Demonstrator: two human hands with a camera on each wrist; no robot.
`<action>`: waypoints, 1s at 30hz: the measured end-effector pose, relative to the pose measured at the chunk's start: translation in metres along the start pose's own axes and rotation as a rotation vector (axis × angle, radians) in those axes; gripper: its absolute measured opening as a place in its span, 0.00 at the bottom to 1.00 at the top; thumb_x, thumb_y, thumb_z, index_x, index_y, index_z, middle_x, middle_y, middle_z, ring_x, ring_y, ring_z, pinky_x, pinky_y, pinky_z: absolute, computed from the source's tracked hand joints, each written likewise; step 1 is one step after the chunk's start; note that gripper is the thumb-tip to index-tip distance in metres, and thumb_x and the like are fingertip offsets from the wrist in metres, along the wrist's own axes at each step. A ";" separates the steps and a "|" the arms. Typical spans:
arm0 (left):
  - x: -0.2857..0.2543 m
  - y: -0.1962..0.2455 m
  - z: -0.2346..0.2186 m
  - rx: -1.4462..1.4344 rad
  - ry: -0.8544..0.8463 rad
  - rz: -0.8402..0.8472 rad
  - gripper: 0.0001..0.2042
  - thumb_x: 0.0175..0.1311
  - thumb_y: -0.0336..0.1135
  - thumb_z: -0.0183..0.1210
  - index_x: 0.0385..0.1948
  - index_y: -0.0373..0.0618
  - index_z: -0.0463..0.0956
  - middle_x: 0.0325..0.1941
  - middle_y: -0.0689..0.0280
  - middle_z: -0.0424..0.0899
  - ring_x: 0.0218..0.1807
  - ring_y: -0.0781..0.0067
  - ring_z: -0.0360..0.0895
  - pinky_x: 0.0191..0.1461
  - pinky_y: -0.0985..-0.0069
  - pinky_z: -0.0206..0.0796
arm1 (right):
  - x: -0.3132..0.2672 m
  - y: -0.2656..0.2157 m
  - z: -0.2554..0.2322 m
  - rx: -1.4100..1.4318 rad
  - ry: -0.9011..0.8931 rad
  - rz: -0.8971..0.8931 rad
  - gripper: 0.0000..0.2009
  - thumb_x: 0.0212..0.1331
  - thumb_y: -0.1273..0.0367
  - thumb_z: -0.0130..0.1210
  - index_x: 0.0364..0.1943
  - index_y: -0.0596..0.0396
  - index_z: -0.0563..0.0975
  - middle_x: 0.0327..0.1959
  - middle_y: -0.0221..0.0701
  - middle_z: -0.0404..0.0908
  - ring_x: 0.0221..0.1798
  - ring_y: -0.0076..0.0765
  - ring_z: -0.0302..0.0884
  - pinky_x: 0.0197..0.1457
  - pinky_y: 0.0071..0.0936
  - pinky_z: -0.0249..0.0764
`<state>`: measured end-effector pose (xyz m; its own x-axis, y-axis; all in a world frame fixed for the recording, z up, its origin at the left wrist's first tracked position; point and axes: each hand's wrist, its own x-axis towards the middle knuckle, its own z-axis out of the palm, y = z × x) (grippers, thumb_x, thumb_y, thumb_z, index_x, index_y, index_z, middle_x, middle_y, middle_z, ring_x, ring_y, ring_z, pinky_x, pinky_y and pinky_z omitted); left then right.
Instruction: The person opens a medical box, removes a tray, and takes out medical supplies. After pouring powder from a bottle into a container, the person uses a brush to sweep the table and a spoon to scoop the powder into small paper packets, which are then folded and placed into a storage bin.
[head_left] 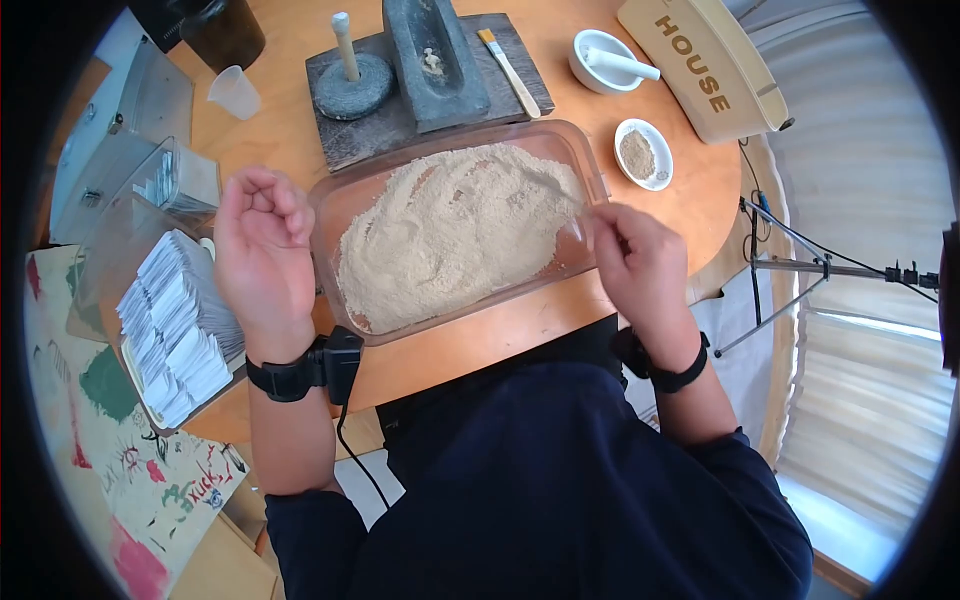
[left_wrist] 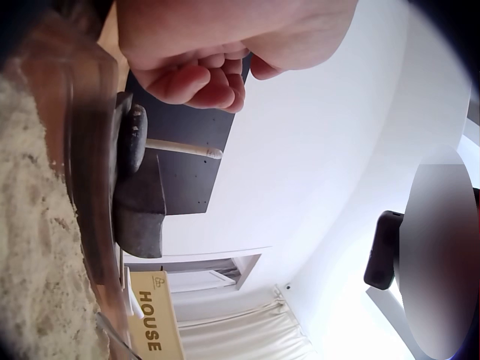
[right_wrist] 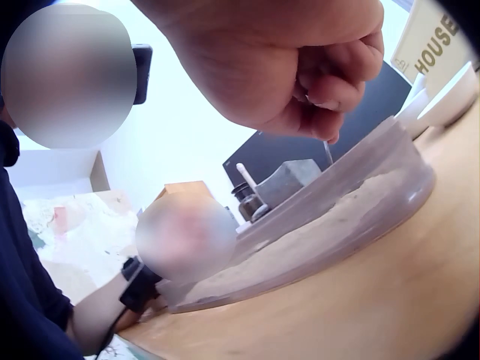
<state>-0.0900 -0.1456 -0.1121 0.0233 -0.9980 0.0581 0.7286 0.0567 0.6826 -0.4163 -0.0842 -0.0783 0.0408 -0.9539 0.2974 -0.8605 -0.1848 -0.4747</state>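
Observation:
A clear tray [head_left: 462, 318] on the table holds a wide heap of pale powder [head_left: 430, 235], also large in the left wrist view. The right hand [head_left: 645, 265], at the tray's right end, pinches a thin metal tool [head_left: 556, 188] whose far end lies over the powder; its tip's shape is unclear. In the right wrist view the fingers curl round the tool [right_wrist: 328, 153]. The left hand [head_left: 265, 255] hangs beside the tray's left end, palm turned up, fingers loosely curled, with nothing in it.
Behind the tray, a dark board [head_left: 345, 140] carries a round stone with a handle [head_left: 354, 88], a grey stone trough [head_left: 460, 95] and a brush [head_left: 510, 75]. To the right are a mortar [head_left: 590, 78], a powder bowl [head_left: 660, 172] and a HOUSE box [head_left: 700, 70]; paper packets [head_left: 175, 320] lie left.

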 end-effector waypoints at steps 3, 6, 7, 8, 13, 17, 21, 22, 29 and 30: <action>-0.001 -0.001 0.002 0.008 -0.001 0.000 0.13 0.78 0.40 0.42 0.42 0.39 0.71 0.33 0.64 0.71 0.31 0.75 0.64 0.34 0.78 0.57 | 0.009 0.009 0.009 -0.078 0.086 -0.041 0.04 0.55 0.74 0.59 0.34 0.55 0.83 0.24 0.39 0.81 0.25 0.47 0.80 0.29 0.37 0.76; 0.000 -0.001 0.003 0.016 0.023 0.002 0.13 0.78 0.39 0.42 0.42 0.39 0.71 0.32 0.64 0.71 0.31 0.75 0.64 0.34 0.78 0.57 | 0.003 -0.006 0.014 0.025 -0.063 -0.149 0.04 0.55 0.74 0.59 0.33 0.55 0.83 0.23 0.39 0.81 0.24 0.46 0.80 0.28 0.36 0.76; -0.001 -0.001 0.003 0.011 0.045 0.003 0.13 0.78 0.39 0.42 0.42 0.39 0.71 0.32 0.64 0.71 0.31 0.75 0.64 0.34 0.78 0.57 | 0.000 -0.009 0.014 0.027 -0.051 -0.145 0.04 0.55 0.74 0.60 0.33 0.55 0.83 0.23 0.38 0.81 0.23 0.45 0.80 0.27 0.35 0.76; -0.001 0.000 0.001 0.013 0.051 0.005 0.13 0.78 0.39 0.42 0.42 0.39 0.71 0.32 0.64 0.71 0.31 0.75 0.64 0.34 0.78 0.57 | 0.001 -0.009 0.015 0.032 -0.056 -0.148 0.04 0.55 0.74 0.60 0.33 0.55 0.83 0.23 0.38 0.81 0.23 0.45 0.80 0.27 0.35 0.76; 0.000 -0.001 0.002 0.005 -0.012 -0.001 0.13 0.78 0.40 0.43 0.42 0.40 0.72 0.32 0.64 0.71 0.31 0.75 0.64 0.34 0.78 0.57 | -0.001 -0.014 0.005 0.049 -0.117 -0.181 0.04 0.55 0.76 0.60 0.33 0.54 0.83 0.22 0.36 0.80 0.23 0.44 0.80 0.26 0.34 0.75; -0.001 0.000 0.001 0.004 0.000 0.010 0.13 0.78 0.40 0.43 0.41 0.40 0.72 0.32 0.64 0.71 0.31 0.75 0.64 0.34 0.78 0.57 | -0.005 -0.017 -0.003 0.056 0.008 -0.167 0.03 0.54 0.76 0.60 0.32 0.55 0.82 0.22 0.37 0.81 0.24 0.44 0.80 0.27 0.34 0.75; -0.001 -0.001 0.003 0.005 -0.012 -0.001 0.13 0.78 0.40 0.43 0.41 0.40 0.72 0.32 0.64 0.71 0.32 0.75 0.65 0.34 0.78 0.57 | -0.011 -0.012 -0.004 0.044 -0.113 -0.209 0.04 0.54 0.77 0.60 0.33 0.55 0.82 0.23 0.38 0.81 0.25 0.45 0.81 0.28 0.35 0.76; -0.001 -0.002 0.002 0.011 -0.002 0.002 0.13 0.78 0.40 0.43 0.41 0.40 0.72 0.32 0.64 0.71 0.31 0.75 0.65 0.34 0.78 0.57 | -0.009 -0.008 -0.003 0.004 -0.086 -0.181 0.04 0.54 0.77 0.60 0.33 0.55 0.82 0.23 0.39 0.81 0.25 0.46 0.81 0.29 0.35 0.77; 0.002 -0.002 0.001 0.044 0.023 -0.002 0.15 0.78 0.43 0.44 0.41 0.40 0.72 0.31 0.65 0.73 0.31 0.76 0.66 0.35 0.78 0.57 | -0.018 -0.011 -0.016 0.035 -0.207 -0.207 0.07 0.51 0.78 0.59 0.34 0.55 0.83 0.25 0.39 0.82 0.27 0.45 0.82 0.31 0.36 0.78; 0.001 -0.002 0.001 0.041 0.027 -0.001 0.14 0.78 0.42 0.44 0.41 0.40 0.72 0.31 0.65 0.73 0.31 0.76 0.66 0.35 0.78 0.57 | -0.018 -0.009 -0.017 -0.023 -0.202 -0.182 0.07 0.51 0.78 0.59 0.34 0.55 0.83 0.25 0.39 0.82 0.27 0.45 0.82 0.31 0.36 0.78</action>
<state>-0.0921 -0.1470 -0.1128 0.0417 -0.9984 0.0385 0.6997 0.0567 0.7122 -0.4175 -0.0612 -0.0652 0.2943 -0.9337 0.2041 -0.8411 -0.3544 -0.4086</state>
